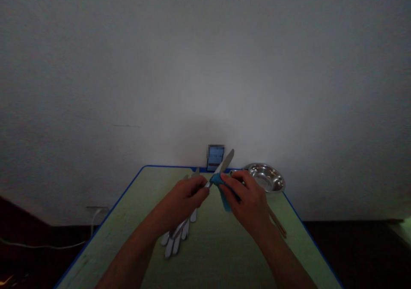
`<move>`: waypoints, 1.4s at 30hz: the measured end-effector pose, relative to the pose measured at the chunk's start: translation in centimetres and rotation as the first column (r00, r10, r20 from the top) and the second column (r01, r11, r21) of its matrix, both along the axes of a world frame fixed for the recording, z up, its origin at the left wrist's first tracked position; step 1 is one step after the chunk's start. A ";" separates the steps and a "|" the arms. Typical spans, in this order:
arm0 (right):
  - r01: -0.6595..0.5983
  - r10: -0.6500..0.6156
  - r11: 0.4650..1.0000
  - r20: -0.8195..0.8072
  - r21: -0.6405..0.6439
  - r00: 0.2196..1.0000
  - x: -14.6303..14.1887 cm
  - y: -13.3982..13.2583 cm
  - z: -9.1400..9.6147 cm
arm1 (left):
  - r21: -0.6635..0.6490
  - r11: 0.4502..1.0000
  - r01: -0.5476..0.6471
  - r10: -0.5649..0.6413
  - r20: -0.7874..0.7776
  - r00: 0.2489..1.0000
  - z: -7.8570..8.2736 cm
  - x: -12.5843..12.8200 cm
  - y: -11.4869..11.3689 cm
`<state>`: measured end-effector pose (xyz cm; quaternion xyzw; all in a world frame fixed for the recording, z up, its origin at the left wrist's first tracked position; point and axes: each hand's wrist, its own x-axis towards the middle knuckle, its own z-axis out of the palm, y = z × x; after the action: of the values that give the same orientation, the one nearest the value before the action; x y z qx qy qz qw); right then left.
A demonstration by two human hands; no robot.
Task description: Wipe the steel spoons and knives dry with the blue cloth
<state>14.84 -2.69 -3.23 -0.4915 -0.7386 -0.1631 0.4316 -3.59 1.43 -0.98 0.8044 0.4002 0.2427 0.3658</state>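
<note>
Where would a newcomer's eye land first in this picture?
On the knife, raised near mid-picture with its blade angled up: the left hand's grip has the handle, the right hand's grip a blue cloth against it. Next, the metal bowl at the table's far right corner, then silver-handled cutlery below the left hand.

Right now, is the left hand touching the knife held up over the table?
Touching. The head view shows the left hand gripping the handle of the knife, which emerges between thumb and fingers beside the blue cloth.

Dim and grainy, darkest toward lower corners
</note>
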 end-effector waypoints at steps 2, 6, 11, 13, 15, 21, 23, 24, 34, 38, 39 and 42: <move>-0.007 0.007 1.000 0.002 -0.011 1.000 -0.1 0.0 -0.1 | 0.041 0.999 0.003 -0.001 -0.031 1.000 -0.1 0.1 0.0; -0.007 0.006 1.000 -0.015 -0.016 1.000 -0.2 -0.1 -0.1 | 0.089 0.996 0.032 -0.026 -0.069 0.997 -0.3 0.2 0.1; 0.021 -0.021 1.000 -0.041 -0.005 0.999 0.0 -0.1 0.0 | 0.096 0.995 0.037 -0.030 -0.081 0.996 -0.7 0.1 0.2; 0.043 -0.042 0.999 -0.043 0.012 0.998 0.3 0.0 0.1 | 0.101 0.994 0.042 -0.034 -0.083 0.996 -0.8 0.0 0.1; 0.069 -0.068 0.997 -0.043 0.023 0.997 0.7 0.0 0.2 | 0.093 0.994 0.055 -0.048 -0.085 0.995 -0.8 0.0 -0.1; 0.118 -0.119 0.993 -0.060 -0.012 0.991 1.0 -0.1 0.7 | 0.043 0.997 0.060 -0.056 -0.090 0.994 -0.2 -0.2 -0.5; 0.121 -0.122 0.993 -0.066 -0.014 0.990 0.9 -0.1 0.7 | 0.041 0.997 0.062 -0.058 -0.089 0.994 0.0 -0.3 -0.5; 0.123 -0.123 0.992 -0.069 -0.012 0.990 0.9 -0.1 0.7 | 0.042 0.997 0.065 -0.061 -0.092 0.994 0.1 -0.3 -0.6; 0.177 -0.178 0.984 -0.106 -0.012 0.978 1.7 0.2 0.1 | 0.059 0.990 0.131 -0.123 -0.120 0.985 -0.4 -1.0 -0.5; 0.201 -0.201 0.979 -0.108 -0.010 0.974 2.0 0.3 0.2 | 0.043 0.988 0.150 -0.144 -0.116 0.983 -0.6 -1.2 -0.4; 0.207 -0.207 0.978 -0.111 -0.014 0.972 2.1 0.3 0.2 | 0.037 0.988 0.151 -0.146 -0.114 0.983 -0.6 -1.3 -0.4; 0.225 -0.226 0.974 -0.115 -0.022 0.967 2.3 0.3 0.3 | 0.037 0.986 0.160 -0.154 -0.125 0.980 -0.8 -1.5 -0.3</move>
<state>17.11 -2.41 -2.90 -0.5830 -0.6520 -0.1788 0.4506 -5.06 1.10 -1.73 0.8551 0.3511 0.1729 0.3400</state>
